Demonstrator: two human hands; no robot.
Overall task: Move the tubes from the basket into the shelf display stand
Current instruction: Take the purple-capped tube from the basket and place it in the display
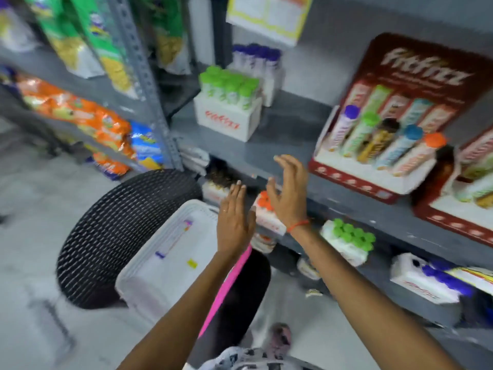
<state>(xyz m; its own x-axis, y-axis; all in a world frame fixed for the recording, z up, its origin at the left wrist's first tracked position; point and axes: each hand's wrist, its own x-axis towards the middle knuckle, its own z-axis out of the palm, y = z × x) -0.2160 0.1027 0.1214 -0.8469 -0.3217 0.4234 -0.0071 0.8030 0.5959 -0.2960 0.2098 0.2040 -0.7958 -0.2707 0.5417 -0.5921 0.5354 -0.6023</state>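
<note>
Fingers (pixel 289 166) of right hand (pixel 286 194) extended and loosely spread, palm facing left, pinching nothing. Left hand (pixel 234 222) flat, fingers straight and close together, also empty. Both hands raised, near each other but apart, over the far right corner of the basket (pixel 149 276).

Basket is white plastic, at 6 o'clock in frame, resting on a black woven stool (pixel 106 231). Inside: 1 tube (pixel 174 240) with purple cap, lying on the floor of the basket, plus a small yellow bit; blurred, can't tell what.

Display stand (pixel 373 177), red and white, sits on the grey shelf (pixel 280 134) at 3 o'clock. 5 tubes stand tilted in its front row: purple, green, brown, blue, orange caps, left to right. A second stand is cut off at the right edge.

At 12 o'clock, white box of green-capped tubes (pixel 229 102), with purple-capped ones behind it. Lower shelf at 4 o'clock holds more packs. Snack bags (pixel 80 108) on the rack at 10 o'clock. Whole frame motion-blurred.
</note>
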